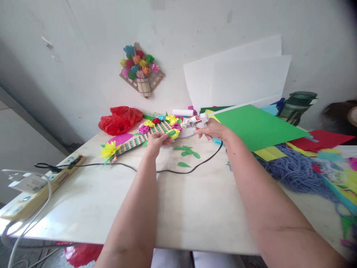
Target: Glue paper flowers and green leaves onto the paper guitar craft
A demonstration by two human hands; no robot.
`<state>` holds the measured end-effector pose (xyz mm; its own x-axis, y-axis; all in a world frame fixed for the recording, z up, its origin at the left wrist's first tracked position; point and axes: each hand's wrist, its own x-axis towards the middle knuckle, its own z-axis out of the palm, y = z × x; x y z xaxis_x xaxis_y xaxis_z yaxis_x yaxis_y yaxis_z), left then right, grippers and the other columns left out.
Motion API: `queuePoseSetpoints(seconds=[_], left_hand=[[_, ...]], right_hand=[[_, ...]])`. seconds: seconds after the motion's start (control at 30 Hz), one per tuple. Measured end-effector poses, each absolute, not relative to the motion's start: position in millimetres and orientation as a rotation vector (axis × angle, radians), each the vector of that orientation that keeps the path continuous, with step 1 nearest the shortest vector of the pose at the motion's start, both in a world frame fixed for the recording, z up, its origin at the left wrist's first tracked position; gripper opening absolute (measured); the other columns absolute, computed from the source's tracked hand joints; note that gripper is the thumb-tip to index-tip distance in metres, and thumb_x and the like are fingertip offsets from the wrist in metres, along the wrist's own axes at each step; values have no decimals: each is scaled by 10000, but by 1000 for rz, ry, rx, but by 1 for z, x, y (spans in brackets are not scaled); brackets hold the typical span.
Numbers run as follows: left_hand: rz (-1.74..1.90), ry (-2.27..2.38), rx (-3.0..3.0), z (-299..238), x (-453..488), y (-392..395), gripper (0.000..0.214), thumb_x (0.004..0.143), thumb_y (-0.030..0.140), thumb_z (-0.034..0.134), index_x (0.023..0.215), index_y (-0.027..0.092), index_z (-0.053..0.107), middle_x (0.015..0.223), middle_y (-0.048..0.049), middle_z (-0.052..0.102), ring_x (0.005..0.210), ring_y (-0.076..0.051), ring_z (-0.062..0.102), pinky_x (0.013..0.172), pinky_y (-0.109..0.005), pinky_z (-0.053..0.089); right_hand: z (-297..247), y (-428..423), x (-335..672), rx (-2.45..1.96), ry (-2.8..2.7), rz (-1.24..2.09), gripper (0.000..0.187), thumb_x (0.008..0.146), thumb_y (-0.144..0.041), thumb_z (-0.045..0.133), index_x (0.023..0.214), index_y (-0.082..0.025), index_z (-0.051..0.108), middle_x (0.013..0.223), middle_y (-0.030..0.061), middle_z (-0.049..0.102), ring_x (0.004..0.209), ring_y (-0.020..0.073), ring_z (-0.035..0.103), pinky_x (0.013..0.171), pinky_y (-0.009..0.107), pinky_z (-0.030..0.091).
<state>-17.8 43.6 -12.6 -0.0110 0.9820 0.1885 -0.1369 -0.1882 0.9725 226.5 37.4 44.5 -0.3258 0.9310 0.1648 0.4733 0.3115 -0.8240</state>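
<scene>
My left hand (156, 140) is closed on the near edge of a woven green-and-pink paper mat (145, 136) that carries several small paper flowers, with a yellow flower (109, 149) at its left end. My right hand (213, 130) grips a white glue gun (195, 120), its nozzle pointing left at the flowers on the mat's right end. The gun's black cord (178, 169) trails across the white table (178, 208) to a power strip (41, 184). Loose green paper leaves (187, 152) lie just in front of my hands.
A green paper sheet (256, 126) tops a pile of coloured sheets at right, beside blue yarn (295, 171) and a dark green jar (297, 106). White sheets (240, 78) lean on the wall. A red plastic bag (119, 119) sits behind the mat. A finished flower craft (141, 70) hangs on the wall.
</scene>
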Motion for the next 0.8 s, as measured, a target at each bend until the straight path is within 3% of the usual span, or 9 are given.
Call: queuePoseSetpoints(seconds=[0.4, 0.8], left_hand=[[1379, 896, 1226, -15, -19, 45, 292, 572, 313, 752, 643, 148, 522, 600, -64, 668, 686, -240, 676, 607, -295, 516], [1399, 884, 1233, -17, -18, 46, 279, 580, 300, 748, 627, 151, 517, 556, -41, 639, 656, -226, 671, 614, -301, 519]], right_hand=[[45, 32, 219, -1285, -1980, 905, 231, 670, -324, 689, 769, -144, 583, 542, -10, 587, 319, 39, 383, 302, 186, 335], [40, 38, 218, -1309, -1966, 900, 281, 634, -388, 719, 734, -167, 575, 529, -16, 551, 325, 44, 372, 305, 197, 336]])
